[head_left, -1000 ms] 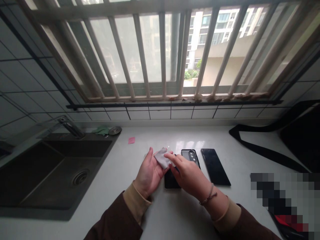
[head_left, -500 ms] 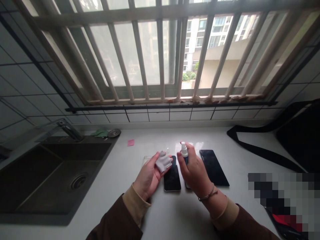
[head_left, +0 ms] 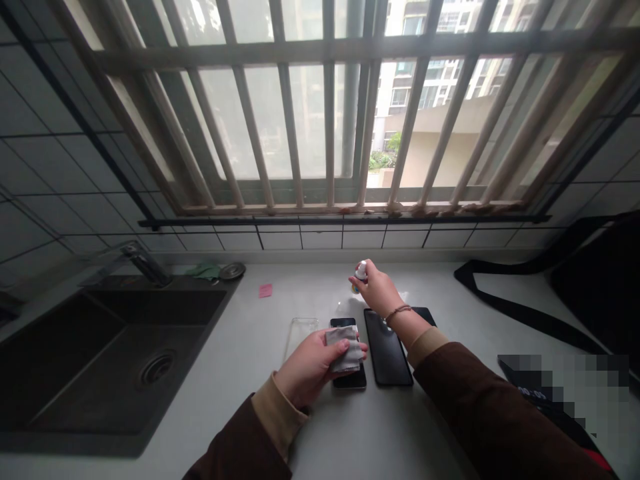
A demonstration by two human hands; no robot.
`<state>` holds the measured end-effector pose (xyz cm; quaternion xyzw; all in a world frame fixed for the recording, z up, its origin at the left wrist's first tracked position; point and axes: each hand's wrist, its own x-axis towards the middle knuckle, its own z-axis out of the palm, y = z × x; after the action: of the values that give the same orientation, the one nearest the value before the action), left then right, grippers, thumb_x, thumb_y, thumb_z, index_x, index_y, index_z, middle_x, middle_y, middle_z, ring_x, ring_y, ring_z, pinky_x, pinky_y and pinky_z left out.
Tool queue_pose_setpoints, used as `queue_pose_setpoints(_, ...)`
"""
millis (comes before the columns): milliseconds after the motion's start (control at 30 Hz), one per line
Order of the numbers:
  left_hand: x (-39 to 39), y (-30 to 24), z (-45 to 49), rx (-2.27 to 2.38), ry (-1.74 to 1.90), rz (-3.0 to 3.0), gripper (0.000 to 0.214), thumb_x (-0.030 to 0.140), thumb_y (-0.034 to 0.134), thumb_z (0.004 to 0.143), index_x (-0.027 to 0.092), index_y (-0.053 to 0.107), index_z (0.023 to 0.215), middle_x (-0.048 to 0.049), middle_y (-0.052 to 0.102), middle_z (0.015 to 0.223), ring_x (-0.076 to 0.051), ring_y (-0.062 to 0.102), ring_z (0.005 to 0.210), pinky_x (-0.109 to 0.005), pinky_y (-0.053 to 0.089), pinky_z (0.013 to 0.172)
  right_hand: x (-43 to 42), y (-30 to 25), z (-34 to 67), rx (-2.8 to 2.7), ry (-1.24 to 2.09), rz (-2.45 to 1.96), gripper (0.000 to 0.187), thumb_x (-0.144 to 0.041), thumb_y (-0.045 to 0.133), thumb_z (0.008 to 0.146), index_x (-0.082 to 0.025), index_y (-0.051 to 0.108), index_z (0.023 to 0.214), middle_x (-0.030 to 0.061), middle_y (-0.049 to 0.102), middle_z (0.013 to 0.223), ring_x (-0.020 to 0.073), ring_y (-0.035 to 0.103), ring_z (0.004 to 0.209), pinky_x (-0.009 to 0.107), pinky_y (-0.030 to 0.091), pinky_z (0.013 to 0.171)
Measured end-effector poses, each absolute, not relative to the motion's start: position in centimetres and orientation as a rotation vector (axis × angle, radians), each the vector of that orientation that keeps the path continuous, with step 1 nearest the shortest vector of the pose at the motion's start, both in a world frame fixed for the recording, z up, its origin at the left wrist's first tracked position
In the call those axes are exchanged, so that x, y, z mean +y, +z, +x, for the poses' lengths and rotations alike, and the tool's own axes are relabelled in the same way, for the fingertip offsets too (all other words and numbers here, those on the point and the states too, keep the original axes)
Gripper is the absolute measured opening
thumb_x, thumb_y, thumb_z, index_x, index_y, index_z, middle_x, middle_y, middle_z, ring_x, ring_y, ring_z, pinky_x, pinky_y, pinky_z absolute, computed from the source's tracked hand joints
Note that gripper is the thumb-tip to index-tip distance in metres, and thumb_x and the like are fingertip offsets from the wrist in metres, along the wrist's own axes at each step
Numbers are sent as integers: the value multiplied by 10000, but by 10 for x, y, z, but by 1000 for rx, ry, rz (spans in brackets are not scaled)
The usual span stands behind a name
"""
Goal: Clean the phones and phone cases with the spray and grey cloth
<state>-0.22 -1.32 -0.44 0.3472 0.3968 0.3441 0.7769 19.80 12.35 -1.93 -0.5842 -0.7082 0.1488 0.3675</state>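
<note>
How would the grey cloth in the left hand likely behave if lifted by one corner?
The grey cloth would probably droop and perhaps unfold, its fabric looking soft and creased. Probably light too, being small beside the left hand.

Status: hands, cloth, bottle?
Left hand gripping grey cloth over leftmost phone, contact unclear. Right hand holding white-topped bottle, farther back. Cloth and left hand partly block phone.

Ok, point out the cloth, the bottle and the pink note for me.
Cloth (head_left: pixel 347 361): head view, lower part of its grey upper face.
Bottle (head_left: pixel 361 271): head view, its white top.
Pink note (head_left: pixel 265 291): head view, middle of its face.
</note>
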Motion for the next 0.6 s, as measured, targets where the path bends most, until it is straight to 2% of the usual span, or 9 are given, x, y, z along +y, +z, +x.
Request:
queue_pose_setpoints(133,-13,-7,-2,860,761,732,336,221,741,940,94,658,1240,-253,742,1273,-231,776,1034,-269,605,788,134,-35,195,-1837,381,-1526,205,-320,700,931,-251,564,1068,42,729,862,227,682,772,266,399,664)
queue_pose_setpoints(267,-14,-6,-2,830,772,717,291,227,685,978,101,643,1237,-258,730,1298,-245,770,1069,-283,605,806,138,-44,193,-1857,358,-1528,196,-346,657,961,-240,560,1094,56,728,870,235,677,765,276,394,662)
queue_pose_setpoints(467,-13,-2,0,811,826,619,318,303,570,1041,74,617,1257,-291,723,1285,-282,771,1075,-388,613,902,137,-50,194,-1895,310,-1472,227,-354,680,939,-232,570,1096,69,731,912,241,677,795,300,436,706)
queue_pose_setpoints(533,-13,-2,0,805,826,592,371,351,555,1049,65,620,1276,-294,721,1286,-288,773,1071,-385,615,893,136,-53,194,-1892,309,-1451,275,-360,702,921,-227,573,1125,73,734,927,246,689,810,314,474,726)
queue_pose_setpoints(600,-13,-2,0,803,831,565,417,396,533,1057,65,620,1295,-290,728,1273,-290,777,1059,-388,616,892,136,-54,195,-1866,290,-1431,392,-392,721,905,-207,559,1210,118,736,1043,276,706,921,361,523,802)
